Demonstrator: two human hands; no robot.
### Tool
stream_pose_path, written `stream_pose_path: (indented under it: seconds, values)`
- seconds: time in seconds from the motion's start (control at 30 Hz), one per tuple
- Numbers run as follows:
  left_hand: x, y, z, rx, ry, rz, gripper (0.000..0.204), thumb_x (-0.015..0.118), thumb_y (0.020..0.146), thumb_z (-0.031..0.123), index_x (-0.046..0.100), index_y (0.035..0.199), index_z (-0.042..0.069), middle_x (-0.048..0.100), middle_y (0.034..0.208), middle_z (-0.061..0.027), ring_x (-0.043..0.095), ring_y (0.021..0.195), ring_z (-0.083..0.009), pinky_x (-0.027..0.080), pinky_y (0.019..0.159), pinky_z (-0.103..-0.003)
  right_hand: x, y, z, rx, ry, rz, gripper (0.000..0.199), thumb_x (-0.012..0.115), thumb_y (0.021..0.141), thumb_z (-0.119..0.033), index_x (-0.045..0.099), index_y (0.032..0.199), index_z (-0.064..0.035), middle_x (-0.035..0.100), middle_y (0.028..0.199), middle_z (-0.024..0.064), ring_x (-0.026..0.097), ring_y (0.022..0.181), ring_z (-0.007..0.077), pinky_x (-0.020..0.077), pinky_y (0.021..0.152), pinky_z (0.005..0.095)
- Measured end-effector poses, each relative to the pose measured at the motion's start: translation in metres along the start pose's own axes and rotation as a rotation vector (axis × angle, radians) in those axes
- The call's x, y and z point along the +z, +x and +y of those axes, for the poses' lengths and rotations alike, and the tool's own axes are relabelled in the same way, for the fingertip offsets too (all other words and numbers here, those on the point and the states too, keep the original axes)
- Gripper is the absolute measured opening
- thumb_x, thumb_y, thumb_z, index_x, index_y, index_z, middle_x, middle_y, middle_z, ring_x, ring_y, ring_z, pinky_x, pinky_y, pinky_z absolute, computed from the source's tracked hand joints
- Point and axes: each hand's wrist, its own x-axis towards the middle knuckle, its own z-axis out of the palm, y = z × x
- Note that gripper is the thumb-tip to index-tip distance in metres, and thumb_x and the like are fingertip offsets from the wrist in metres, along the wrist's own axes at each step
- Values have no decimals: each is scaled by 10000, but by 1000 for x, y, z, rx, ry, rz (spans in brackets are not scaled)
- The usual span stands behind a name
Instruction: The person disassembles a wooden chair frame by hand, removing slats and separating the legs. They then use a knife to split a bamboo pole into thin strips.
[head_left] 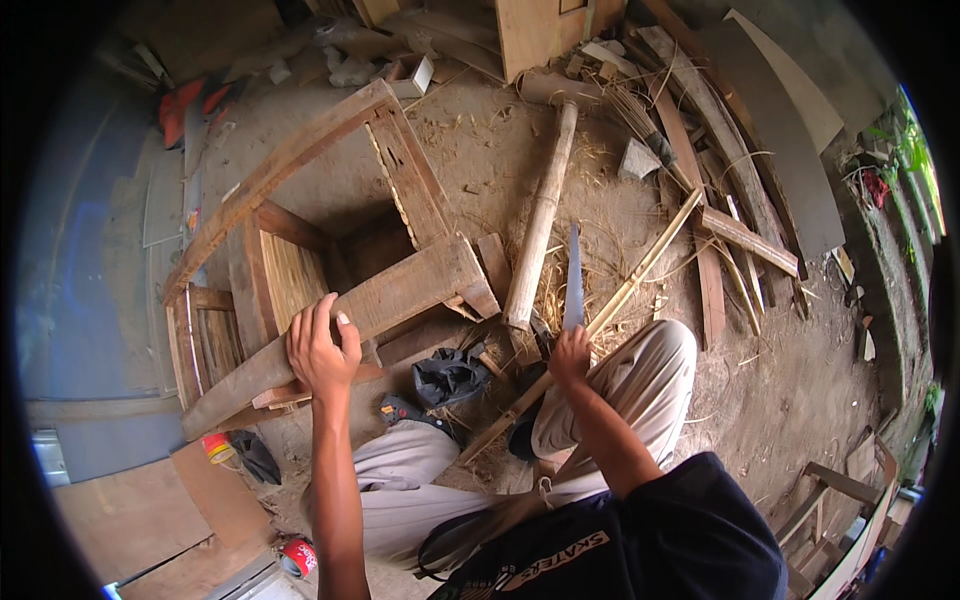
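A brown wooden furniture frame (410,288) lies tilted on the dirt floor at the left, with slatted panels inside it. My left hand (318,350) is on its near beam, fingers bent over the wood and thumb apart from them. In my right hand (570,356), beside my bent knee, is a handsaw (574,282). Its narrow blade points away from me and its handle is hidden in my closed fingers. A split bamboo strip (640,270) runs slantwise past the right hand. Left of the saw lies a large mallet (543,215) with a pale, pole-like handle.
Between the frame and my legs lies a black bag (450,377). Planks (709,280) and offcuts are piled at the right, near a wall. Bamboo shavings litter the floor. A red can (298,556) stands at the lower left, close to brown boards (130,515).
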Motion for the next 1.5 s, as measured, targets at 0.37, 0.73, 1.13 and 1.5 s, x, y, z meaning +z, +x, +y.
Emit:
stream_pose_path:
  seconds: [0.37, 0.73, 1.13, 1.5]
  values:
    - [-1, -1, 0, 13, -26, 51, 278, 562, 822, 173, 672, 1044, 47, 681, 956, -113, 630, 880, -314, 500, 775, -413, 30, 28, 39, 886, 947, -217, 382, 797, 729, -200, 652, 945, 80, 699, 861, 212, 711, 836, 316, 558, 730, 398]
    - [-2, -3, 0, 8, -29, 70, 269, 571, 819, 154, 669, 1049, 53, 683, 955, -113, 631, 881, -309, 503, 780, -409, -17, 89, 49, 126, 1746, 19, 352, 591, 976, -188, 607, 1218, 66, 701, 1028, 150, 676, 925, 207, 561, 740, 328]
    - [2, -4, -3, 4, -35, 89, 281, 572, 814, 166, 677, 1053, 62, 686, 965, -105, 636, 885, -302, 506, 777, -406, 21, 1, 20, 322, 578, -320, 478, 738, 771, -379, 637, 980, 39, 661, 966, 246, 658, 927, 407, 524, 800, 479]
    - [2, -5, -3, -3, -40, 128, 279, 586, 802, 193, 682, 1021, 50, 690, 953, -92, 639, 880, -290, 509, 786, -397, -11, -17, 5, 423, 668, -358, 272, 627, 831, -30, 525, 1083, -27, 651, 1051, 195, 662, 958, 392, 549, 774, 440]
